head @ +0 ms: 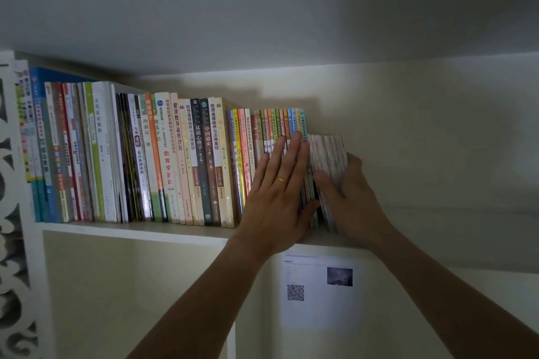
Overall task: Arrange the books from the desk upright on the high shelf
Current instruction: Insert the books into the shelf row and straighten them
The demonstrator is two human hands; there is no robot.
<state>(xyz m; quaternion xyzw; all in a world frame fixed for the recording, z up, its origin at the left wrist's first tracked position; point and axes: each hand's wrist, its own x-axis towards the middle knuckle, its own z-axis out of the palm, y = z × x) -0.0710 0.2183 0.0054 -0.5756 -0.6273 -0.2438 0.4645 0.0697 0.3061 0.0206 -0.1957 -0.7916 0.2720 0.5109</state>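
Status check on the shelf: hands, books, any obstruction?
Left hand flat against the row of upright books. Right hand gripping a small batch of books, standing at the row's right end on the high shelf. Nothing blocking.

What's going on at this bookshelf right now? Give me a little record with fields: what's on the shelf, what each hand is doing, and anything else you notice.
shelf: high white shelf, under the ceiling
row of books: upright row filling the shelf's left part
small stack of books: pale bundle at the row's right end, upright, slightly tilted
left hand: flat, fingers straight, pressing the thin colourful spines
right hand: holds the small stack, thumb in front, fingers behind
ring: gold band on left hand
below shelf: paper with QR code on the wall
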